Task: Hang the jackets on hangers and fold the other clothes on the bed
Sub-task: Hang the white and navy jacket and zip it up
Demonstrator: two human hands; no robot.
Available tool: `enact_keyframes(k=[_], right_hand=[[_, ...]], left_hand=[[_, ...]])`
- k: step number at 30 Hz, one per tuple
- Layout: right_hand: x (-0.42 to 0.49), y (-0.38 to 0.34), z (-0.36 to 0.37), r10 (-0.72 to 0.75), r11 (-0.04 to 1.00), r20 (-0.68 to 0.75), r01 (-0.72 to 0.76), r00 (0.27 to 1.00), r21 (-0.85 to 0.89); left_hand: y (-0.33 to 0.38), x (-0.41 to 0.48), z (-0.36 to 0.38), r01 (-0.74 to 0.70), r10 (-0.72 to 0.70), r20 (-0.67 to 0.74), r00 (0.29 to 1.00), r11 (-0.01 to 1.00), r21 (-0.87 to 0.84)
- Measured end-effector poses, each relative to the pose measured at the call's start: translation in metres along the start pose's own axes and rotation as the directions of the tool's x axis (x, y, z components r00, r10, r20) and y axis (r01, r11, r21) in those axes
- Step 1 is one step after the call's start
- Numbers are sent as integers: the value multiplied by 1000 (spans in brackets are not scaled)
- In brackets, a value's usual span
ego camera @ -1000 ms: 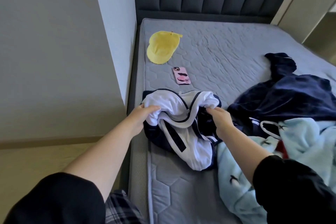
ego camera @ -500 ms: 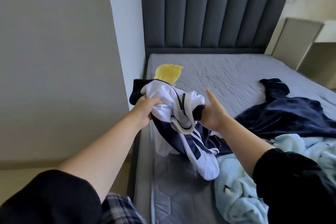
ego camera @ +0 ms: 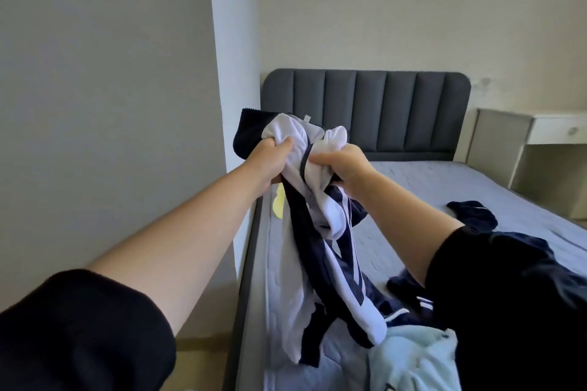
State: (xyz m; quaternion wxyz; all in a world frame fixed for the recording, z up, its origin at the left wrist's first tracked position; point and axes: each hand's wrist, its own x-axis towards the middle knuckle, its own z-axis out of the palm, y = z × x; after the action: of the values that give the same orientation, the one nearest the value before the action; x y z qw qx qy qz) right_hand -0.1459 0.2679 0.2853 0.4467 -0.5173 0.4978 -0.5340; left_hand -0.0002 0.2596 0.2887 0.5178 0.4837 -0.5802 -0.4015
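Two hands at frame centre hold one garment up off the bed. Left hand (ego camera: 270, 157): clenched on a bunch of white fabric near the collar of the white and navy zip-up track jacket (ego camera: 317, 232). Right hand (ego camera: 343, 165): just beside it, fingers curled round the fabric on the other side of the zip. Whether the two hands touch cannot be told.

Jacket position: top raised in front of the dark grey padded headboard (ego camera: 365, 111). The body hangs toward lower centre with navy stripes showing. Its lower end reaches the grey quilted mattress (ego camera: 428, 181) near the left edge. A ribbed navy collar sticks out to the upper left of the left hand.

Other items:
- Yellow cap (ego camera: 279, 205): only a sliver visible, on the mattress behind the hanging jacket, below the left hand.
- Dark navy plush garment (ego camera: 473, 214): lies on the mattress at centre right, one end stretched toward the headboard.
- Pale blue fleece garment (ego camera: 409, 355): bottom right, with the jacket's lower end touching it.
- Black sleeves: pushed up on both forearms, lower left and lower right.
- White wall corner (ego camera: 228, 73): left of the bed.
- Beige desk unit with a white drawer (ego camera: 559, 130): right edge, beyond the mattress.
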Motion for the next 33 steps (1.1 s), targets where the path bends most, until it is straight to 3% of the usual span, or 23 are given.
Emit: enact_keyframes(k=[2,6,13,19,24,28,31,33], right_hand=[[-2,-22,0,-93,982,-62,82,994,-168],[-8,-61,2,-324,902,-42,296,945,-314],[-18,-132,2,-546,727,-107,406,831,-554],[-25,-185,-5,-716,624,-41,612,697,-487],[-25,-181,-31,-719,582,-63,549,693,-600],[-19,-160,-63,-689,591,-114,464,715,-660],[-14,-139,-85,-679,579,-129,419,723,-700],[-9,-118,-96,-614,585,-90,376,784,-719]], left_hand=[[23,2,-1,-40,41,-24,999,998,44],[69,2,-5,-89,93,-55,994,993,76],[153,3,-17,-206,214,-87,973,974,91],[200,2,-35,-290,301,-92,949,950,118],[189,0,-50,-292,308,-154,939,949,118],[161,0,-56,-218,235,-116,965,965,145],[132,2,-53,-183,207,-69,976,950,254],[104,7,-46,-154,182,-51,982,927,343]])
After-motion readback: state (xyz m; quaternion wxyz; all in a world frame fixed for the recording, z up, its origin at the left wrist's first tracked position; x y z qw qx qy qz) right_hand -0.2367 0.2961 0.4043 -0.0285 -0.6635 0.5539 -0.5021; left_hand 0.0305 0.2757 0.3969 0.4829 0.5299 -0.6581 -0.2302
